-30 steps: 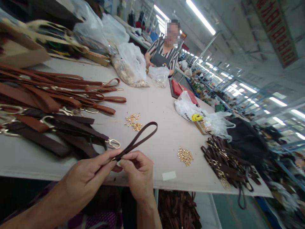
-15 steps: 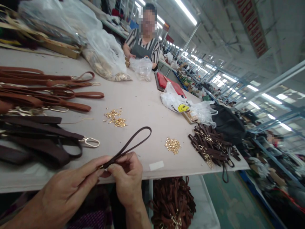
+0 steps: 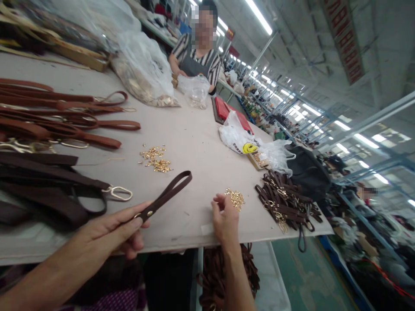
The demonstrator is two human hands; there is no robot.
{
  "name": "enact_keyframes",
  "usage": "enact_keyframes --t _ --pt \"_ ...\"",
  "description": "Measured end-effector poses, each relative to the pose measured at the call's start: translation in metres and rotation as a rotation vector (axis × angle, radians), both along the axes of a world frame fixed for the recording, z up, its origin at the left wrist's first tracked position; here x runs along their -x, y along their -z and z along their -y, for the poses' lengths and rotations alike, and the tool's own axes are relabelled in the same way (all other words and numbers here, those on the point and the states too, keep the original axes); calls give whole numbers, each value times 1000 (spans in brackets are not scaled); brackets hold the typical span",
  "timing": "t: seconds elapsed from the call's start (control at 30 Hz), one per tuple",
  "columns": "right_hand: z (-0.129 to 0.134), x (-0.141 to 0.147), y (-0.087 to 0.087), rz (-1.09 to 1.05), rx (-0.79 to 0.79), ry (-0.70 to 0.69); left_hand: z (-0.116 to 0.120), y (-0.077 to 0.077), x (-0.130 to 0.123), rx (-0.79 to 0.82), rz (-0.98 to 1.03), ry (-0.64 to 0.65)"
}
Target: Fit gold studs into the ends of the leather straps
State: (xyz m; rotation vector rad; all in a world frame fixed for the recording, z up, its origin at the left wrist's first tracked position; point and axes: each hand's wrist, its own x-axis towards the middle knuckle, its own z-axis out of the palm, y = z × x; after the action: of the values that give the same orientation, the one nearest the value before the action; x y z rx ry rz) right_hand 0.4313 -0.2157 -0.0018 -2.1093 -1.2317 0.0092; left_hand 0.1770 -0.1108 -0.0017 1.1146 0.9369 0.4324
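My left hand (image 3: 125,231) is closed, pinching a dark brown leather wrist strap (image 3: 171,190) over the table's front edge. The strap's loop points up and to the right, and a gold rivet (image 3: 149,213) shows near my thumb. My right hand (image 3: 226,218) is at the left side of a small pile of gold rivet pieces (image 3: 237,199). Its fingers are bent, with a gap between thumb and forefinger, and I see nothing held. A second pile of gold rivet pieces (image 3: 158,162) lies farther left.
Tan straps (image 3: 106,124) and dark brown straps (image 3: 81,178) with clasps cover the left side. Finished-looking brown wrist straps (image 3: 285,201) are heaped at the right. Plastic bags (image 3: 145,69) stand farther back, where a person (image 3: 197,60) sits. Below is a bin (image 3: 272,276) of brown straps.
My right hand has let go of the strap and moved right to the gold pile. My left hand still holds the strap, now turned so its rivet shows.
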Motion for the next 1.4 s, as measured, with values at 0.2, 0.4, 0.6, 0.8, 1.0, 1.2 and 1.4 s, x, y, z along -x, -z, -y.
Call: enact_keyframes --t 0.2,0.4,0.6,0.8,1.0,1.2,1.4 --pt "7 -67 3 299 235 -63 -4 15 5 182 101 -33" --pt "-2 -71 -3 524 427 -166 -6 3 2 270 124 -94" --pt "-4 -72 -6 616 502 -274 -2 -7 -1 291 161 -99" --pt "-8 -77 2 570 429 -222 3 0 -1 166 175 -13" --pt "-10 -30 -3 134 126 -177 4 -7 -1 -54 81 34" --pt "-9 87 -3 -448 -217 -229 5 -6 -1 -409 -12 -44" --pt "-22 129 4 -688 -346 -69 1 0 -2 -494 -61 -184"
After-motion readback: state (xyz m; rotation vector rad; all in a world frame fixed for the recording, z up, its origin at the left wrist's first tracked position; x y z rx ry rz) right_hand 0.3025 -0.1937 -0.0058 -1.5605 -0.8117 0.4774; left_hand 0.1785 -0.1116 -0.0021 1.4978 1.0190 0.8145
